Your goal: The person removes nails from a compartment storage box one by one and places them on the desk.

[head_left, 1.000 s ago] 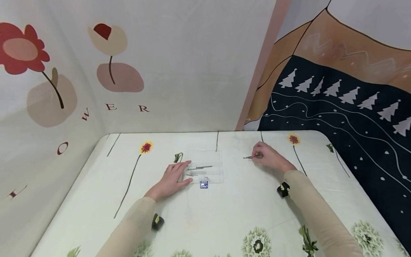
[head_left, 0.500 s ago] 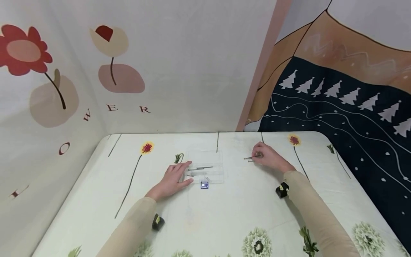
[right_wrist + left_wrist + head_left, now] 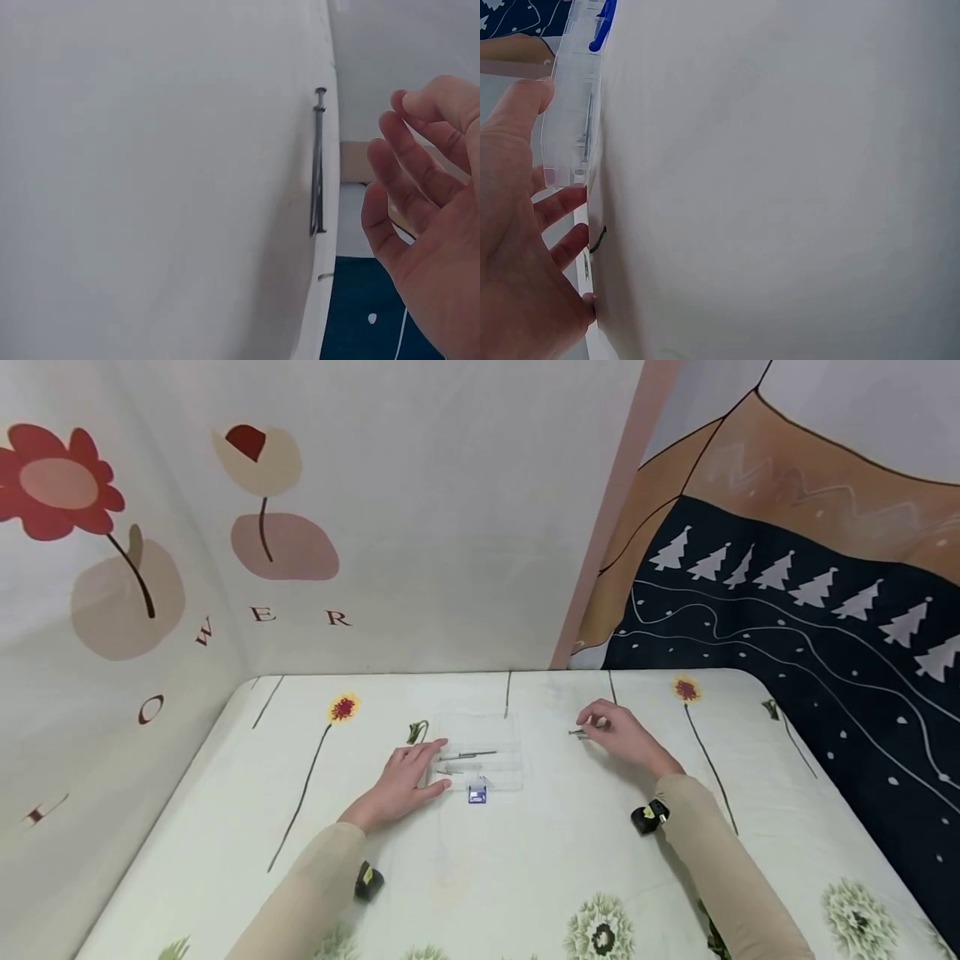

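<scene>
A clear plastic box (image 3: 513, 777) with a blue latch (image 3: 477, 795) lies mid-table, with several nails (image 3: 468, 754) inside it. My left hand (image 3: 401, 783) rests at its left end, fingers spread. In the left wrist view the thumb touches the box wall (image 3: 568, 124) and the fingers reach past its end. To the right, a few long steel nails (image 3: 319, 165) lie close together on the tablecloth. Just over them hovers my right hand (image 3: 618, 735), fingers loosely bent. Nothing shows between its fingertips in the right wrist view.
A white cloth (image 3: 480, 885) with printed flowers covers the table. White and dark patterned fabric (image 3: 787, 602) hangs behind its far edge. Black cameras (image 3: 649, 817) sit on both wrists.
My right hand has let go of the nails, which now lie on the table, and has drawn slightly back from them. The left hand stays at the box.
</scene>
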Action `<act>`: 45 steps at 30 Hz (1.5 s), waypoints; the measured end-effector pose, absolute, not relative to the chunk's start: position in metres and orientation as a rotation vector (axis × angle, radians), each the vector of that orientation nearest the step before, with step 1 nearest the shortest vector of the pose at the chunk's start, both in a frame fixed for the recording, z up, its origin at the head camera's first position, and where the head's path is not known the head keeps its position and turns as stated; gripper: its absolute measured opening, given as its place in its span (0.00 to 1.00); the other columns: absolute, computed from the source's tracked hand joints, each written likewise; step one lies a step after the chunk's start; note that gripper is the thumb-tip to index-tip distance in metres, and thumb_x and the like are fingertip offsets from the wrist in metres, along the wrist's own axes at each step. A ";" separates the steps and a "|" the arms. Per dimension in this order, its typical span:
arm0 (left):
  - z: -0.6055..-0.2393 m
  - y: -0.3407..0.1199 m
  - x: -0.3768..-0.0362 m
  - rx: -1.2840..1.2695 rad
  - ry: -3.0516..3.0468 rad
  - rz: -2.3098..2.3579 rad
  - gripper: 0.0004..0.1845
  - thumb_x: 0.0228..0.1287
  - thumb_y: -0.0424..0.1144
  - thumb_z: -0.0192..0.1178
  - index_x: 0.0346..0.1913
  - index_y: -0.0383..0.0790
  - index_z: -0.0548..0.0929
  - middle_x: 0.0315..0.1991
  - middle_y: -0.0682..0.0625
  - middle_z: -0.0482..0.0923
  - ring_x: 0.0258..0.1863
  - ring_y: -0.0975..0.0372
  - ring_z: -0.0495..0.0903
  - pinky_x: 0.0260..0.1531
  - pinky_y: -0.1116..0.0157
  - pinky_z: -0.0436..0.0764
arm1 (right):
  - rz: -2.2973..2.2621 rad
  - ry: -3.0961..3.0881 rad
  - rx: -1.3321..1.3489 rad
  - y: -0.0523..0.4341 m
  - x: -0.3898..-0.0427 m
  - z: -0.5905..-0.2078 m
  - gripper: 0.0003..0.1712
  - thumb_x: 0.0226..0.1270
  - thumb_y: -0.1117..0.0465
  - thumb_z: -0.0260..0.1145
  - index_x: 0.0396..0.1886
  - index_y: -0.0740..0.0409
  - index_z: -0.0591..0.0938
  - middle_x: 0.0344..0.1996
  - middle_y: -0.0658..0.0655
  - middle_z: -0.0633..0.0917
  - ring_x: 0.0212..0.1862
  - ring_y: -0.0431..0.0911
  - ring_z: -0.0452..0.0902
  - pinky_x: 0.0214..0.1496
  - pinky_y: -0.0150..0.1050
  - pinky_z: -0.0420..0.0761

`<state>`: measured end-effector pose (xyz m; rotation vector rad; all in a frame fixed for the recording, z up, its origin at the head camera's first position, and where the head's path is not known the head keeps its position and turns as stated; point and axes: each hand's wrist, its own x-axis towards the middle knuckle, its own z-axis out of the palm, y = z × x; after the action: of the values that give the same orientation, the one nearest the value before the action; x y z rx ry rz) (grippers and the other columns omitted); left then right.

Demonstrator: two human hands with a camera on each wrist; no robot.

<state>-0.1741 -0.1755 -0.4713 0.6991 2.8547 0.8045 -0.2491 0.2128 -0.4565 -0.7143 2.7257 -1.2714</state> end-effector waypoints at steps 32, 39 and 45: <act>-0.470 -0.175 -0.177 0.673 2.853 0.806 0.37 0.66 0.50 0.61 0.72 0.37 0.62 0.66 0.38 0.66 0.54 0.46 0.64 0.55 0.47 0.63 | -1.439 2.597 -0.738 0.135 -0.243 -0.455 0.06 0.69 0.67 0.60 0.42 0.59 0.82 0.39 0.52 0.82 0.42 0.47 0.73 0.46 0.42 0.73; -0.469 -0.176 -0.182 0.706 2.864 0.790 0.37 0.64 0.49 0.63 0.70 0.34 0.64 0.64 0.36 0.68 0.59 0.43 0.65 0.59 0.45 0.62 | -1.513 2.518 -0.807 0.117 -0.245 -0.456 0.05 0.66 0.69 0.63 0.41 0.61 0.82 0.39 0.54 0.82 0.41 0.47 0.74 0.44 0.42 0.73; -0.468 -0.175 -0.183 0.651 2.829 0.796 0.38 0.64 0.50 0.64 0.71 0.37 0.64 0.65 0.38 0.68 0.60 0.44 0.65 0.59 0.47 0.64 | -1.514 2.482 -0.872 0.105 -0.245 -0.458 0.06 0.66 0.70 0.63 0.42 0.67 0.82 0.41 0.59 0.82 0.42 0.51 0.74 0.45 0.46 0.73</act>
<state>-0.1827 -0.1750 -0.4678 0.6511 2.8293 0.7961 -0.2451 0.1051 -0.4582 -0.8725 2.4818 -1.5140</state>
